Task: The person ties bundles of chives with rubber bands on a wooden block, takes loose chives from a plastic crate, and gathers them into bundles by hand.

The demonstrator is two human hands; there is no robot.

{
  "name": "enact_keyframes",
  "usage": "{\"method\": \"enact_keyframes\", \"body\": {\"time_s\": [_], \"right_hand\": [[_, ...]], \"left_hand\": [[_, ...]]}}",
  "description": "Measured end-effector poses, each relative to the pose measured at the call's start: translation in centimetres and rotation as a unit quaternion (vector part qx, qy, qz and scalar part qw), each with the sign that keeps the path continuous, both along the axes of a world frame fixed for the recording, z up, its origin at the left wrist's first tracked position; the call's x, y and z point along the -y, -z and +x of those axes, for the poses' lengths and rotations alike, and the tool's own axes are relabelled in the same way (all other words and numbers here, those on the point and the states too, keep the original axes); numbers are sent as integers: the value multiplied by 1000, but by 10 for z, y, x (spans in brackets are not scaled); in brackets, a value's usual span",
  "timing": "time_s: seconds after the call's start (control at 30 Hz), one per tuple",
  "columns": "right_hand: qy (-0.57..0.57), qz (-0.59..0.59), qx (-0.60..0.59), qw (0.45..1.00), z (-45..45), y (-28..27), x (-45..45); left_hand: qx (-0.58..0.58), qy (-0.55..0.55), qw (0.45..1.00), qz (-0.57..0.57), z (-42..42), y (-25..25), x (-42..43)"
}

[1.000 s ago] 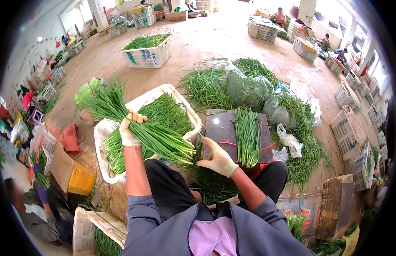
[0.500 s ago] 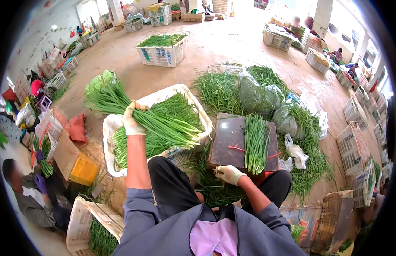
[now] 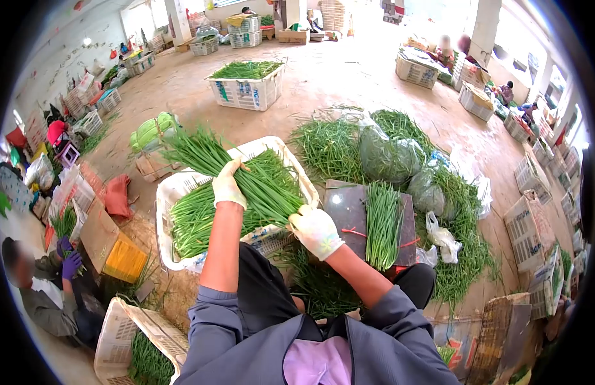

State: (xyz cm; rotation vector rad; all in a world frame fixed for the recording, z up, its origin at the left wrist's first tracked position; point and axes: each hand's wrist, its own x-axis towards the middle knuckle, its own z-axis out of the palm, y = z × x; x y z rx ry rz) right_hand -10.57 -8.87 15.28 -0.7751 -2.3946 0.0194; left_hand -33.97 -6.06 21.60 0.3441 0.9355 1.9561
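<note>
My gloved left hand [image 3: 229,185] is wrapped round the middle of a loose bunch of chives [image 3: 264,194], held slantwise above a white plastic crate [image 3: 166,240]. At the bunch's pale stem ends, my gloved right hand [image 3: 315,231] has its fingers closed on them. More chives [image 3: 198,215] fill the crate below. To the right, a second bunch of chives [image 3: 382,224] lies on a dark board [image 3: 341,204], across a red tie [image 3: 353,231] whose ends stick out on both sides.
Loose greens [image 3: 326,147] and filled plastic bags [image 3: 387,154] are heaped beyond the board. Another crate of greens [image 3: 249,95] stands farther out on the floor. At left, a co-worker in purple gloves [image 3: 71,264] sits near a cardboard box [image 3: 108,240]. An open crate [image 3: 114,333] is at lower left.
My right hand has moved up and left from the board's near edge to the stem ends of the held bunch. My left hand has shifted slightly right with the chives.
</note>
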Motion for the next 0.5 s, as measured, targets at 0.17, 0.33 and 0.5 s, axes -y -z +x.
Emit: {"method": "enact_keyframes", "body": {"time_s": [0.17, 0.33, 0.5], "right_hand": [[-72, -39, 38, 996, 27, 8, 12], [-80, -129, 167, 974, 72, 52, 27], [-108, -336, 130, 927, 108, 123, 31]], "left_hand": [[24, -31, 999, -33, -9, 10, -8], [24, -61, 997, -49, -27, 22, -17], [140, -101, 985, -8, -68, 14, -21]]}}
